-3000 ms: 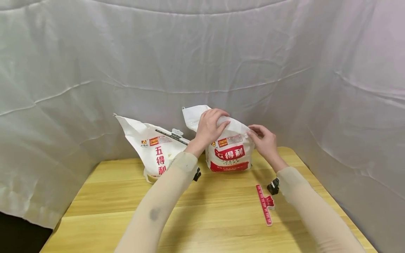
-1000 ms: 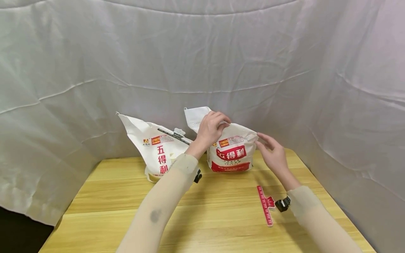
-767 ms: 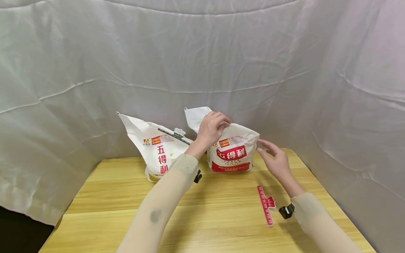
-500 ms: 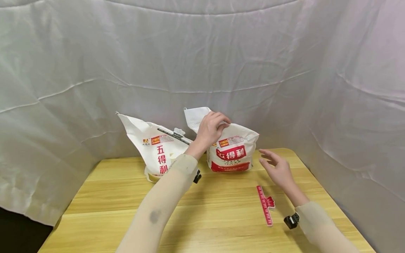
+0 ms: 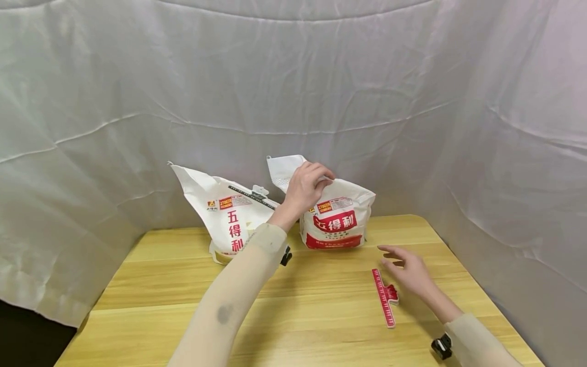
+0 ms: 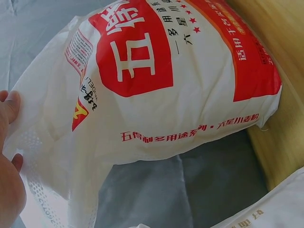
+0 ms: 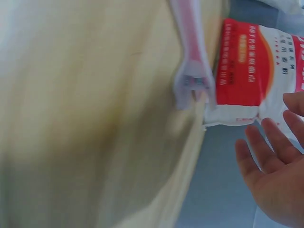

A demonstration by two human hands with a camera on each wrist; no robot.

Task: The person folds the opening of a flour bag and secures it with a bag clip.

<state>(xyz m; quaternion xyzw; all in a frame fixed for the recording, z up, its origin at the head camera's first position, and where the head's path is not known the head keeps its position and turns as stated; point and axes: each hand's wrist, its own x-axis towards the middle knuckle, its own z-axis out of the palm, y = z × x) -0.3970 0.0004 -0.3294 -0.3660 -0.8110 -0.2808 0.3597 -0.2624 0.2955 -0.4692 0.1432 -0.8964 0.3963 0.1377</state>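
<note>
A white flour bag with red labels (image 5: 339, 232) stands at the back of the table, its top folded over. My left hand (image 5: 304, 184) pinches that folded top edge; in the left wrist view, the thumb and a fingertip (image 6: 13, 102) press on the white plastic. Lower and to the right, my right hand (image 5: 409, 267) hovers with fingers spread and nothing in them. Just left of it, a red bag clip (image 5: 383, 298) with a ruler-like bar lies on the table. The right wrist view has the clip (image 7: 192, 52) beside the bag's red base.
A second white flour bag (image 5: 231, 219) leans at the left, a dark green bag clip (image 5: 251, 195) fastened across its top. My left forearm partly covers it. Grey cloth (image 5: 293, 92) hangs behind and around the wooden table (image 5: 183, 316).
My right hand has let go of the bag's right corner and moved down towards the red clip. The bag's right top corner has folded lower. My left hand stays on the top.
</note>
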